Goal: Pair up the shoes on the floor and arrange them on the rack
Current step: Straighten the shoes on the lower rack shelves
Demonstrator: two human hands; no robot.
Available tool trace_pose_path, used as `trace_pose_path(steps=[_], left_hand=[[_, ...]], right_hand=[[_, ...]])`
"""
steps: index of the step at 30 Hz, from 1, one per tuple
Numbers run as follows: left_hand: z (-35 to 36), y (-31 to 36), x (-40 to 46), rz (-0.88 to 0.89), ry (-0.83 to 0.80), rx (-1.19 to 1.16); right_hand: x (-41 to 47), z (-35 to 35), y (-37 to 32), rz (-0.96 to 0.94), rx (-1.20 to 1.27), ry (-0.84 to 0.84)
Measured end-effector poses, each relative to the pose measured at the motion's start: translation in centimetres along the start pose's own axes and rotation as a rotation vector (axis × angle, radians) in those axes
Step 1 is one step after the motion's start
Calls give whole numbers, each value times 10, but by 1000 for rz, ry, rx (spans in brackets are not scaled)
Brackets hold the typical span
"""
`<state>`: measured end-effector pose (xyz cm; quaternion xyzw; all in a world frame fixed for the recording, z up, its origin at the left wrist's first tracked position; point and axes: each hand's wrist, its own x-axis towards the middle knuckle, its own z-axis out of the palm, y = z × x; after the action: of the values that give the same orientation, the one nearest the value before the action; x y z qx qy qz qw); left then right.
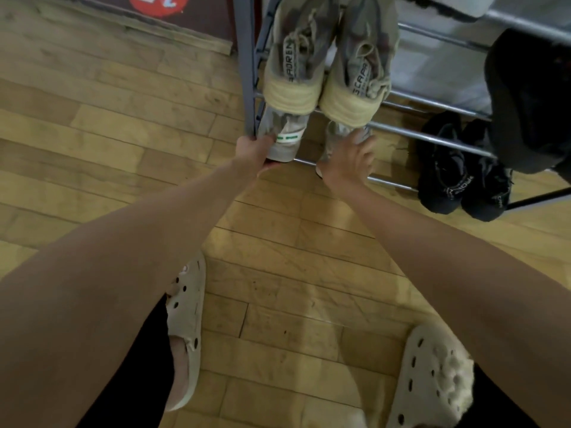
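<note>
— What are the fingers doing?

— The left hand has its fingers curled round the heel of a grey sneaker with a green tab, at the left end of the rack's lower shelf. The right hand lies over the heel of the second grey sneaker; its fingers are spread and bent down onto it, but I cannot tell whether they grip it.

— And around them?

— Just above, on a higher shelf of the metal rack, sits a pair of beige sneakers, heels toward the camera. A black pair rests further right on the lower bars. Below, cream clogs stand on the wooden floor.
</note>
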<state>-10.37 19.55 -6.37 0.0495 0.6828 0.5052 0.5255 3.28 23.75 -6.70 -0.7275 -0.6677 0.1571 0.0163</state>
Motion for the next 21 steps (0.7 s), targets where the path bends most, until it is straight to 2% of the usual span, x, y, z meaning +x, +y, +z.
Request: trace_pose_path(steps=[6,13,17,21], left_hand=[[12,-13,14,-65,-3,-66],[17,-20,24,-78,68,-60],[19,-25,24,-35,119,-2],[17,-26,25,-30,125,-21]], right_hand=[[19,10,12,47,124,-192],[-12,16,47,-121,333,-74],[-27,14,55,-233,321,-2],[-12,5,38,-234,295,32]])
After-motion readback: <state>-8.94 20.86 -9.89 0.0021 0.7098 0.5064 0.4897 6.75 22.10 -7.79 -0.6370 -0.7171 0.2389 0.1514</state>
